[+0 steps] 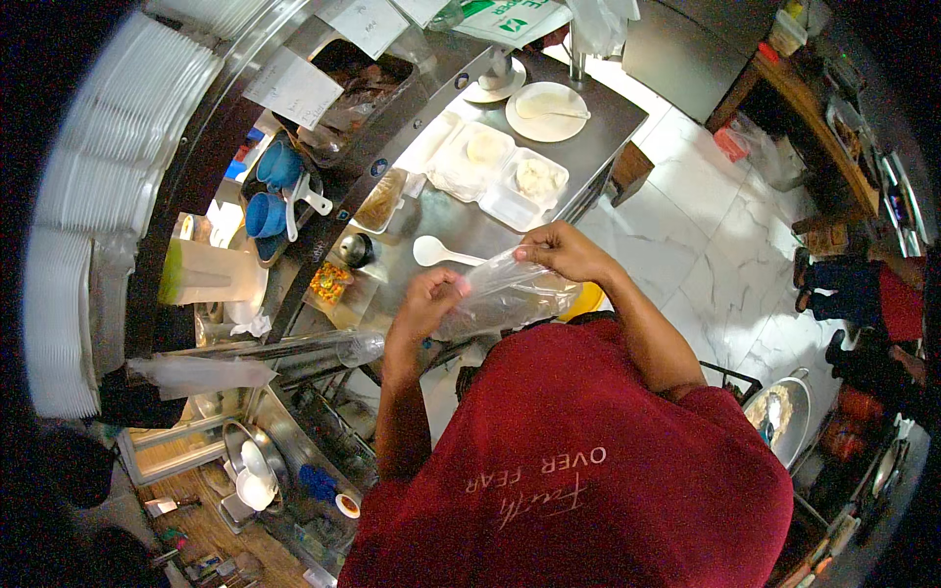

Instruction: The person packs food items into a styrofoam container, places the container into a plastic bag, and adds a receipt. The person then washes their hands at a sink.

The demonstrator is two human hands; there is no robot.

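Note:
A clear plastic bag (pixel 507 283) is stretched between my two hands near the counter's front edge. My left hand (pixel 434 294) pinches one end of its rim, and my right hand (pixel 562 252) pinches the other. Beneath and behind the bag lies a white plastic rice paddle (pixel 441 252), its handle end hidden by the plastic. Beyond my right hand, an open white foam clamshell box (pixel 514 209) holds a mound that looks like rice (pixel 540 178). Another open foam box (pixel 461 192) beside it holds a pale round mound (pixel 485 148).
A plate with a spoon (pixel 545 126) stands at the counter's far end. To the left are a round metal container (pixel 356 250), a tub of diced mixed vegetables (pixel 328 284) and blue cups (pixel 266 214). Stacked foam boxes (pixel 110 132) line the far left. People (pixel 845 294) stand at the right.

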